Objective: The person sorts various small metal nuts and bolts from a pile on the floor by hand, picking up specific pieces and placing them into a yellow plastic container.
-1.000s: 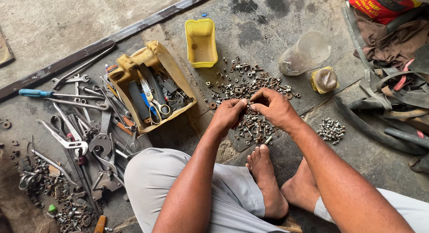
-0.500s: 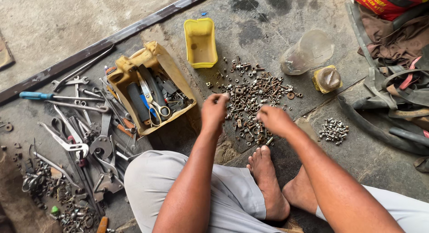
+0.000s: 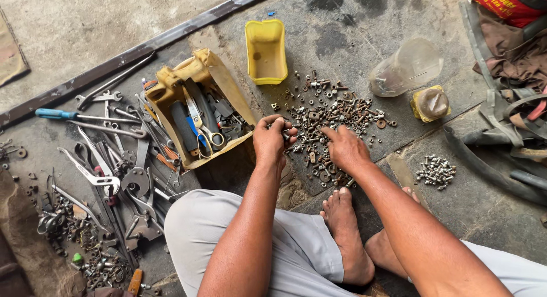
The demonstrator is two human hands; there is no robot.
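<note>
A heap of rusty nuts, bolts and washers (image 3: pixel 336 110) is spread on the concrete floor in front of me. My left hand (image 3: pixel 271 140) hovers at the heap's left edge, fingers curled over small metal parts that barely show. My right hand (image 3: pixel 345 149) lies palm down on the near side of the heap, fingers apart and touching the loose pieces. My bare feet (image 3: pixel 346 234) rest just below the heap.
A small yellow tray (image 3: pixel 265 51) sits behind the heap. A cut yellow canister (image 3: pixel 171 86) holds scissors and tools. Wrenches and pliers (image 3: pixel 99 160) lie at left. A clear jar (image 3: pixel 405 66), its lid (image 3: pixel 431 103), shiny bolts (image 3: pixel 436 171) and rubber tubes (image 3: pixel 501 137) are at right.
My hands were together above the heap a second ago. They have parted: the left drew toward the canister side, and the right came down flat onto the heap.
</note>
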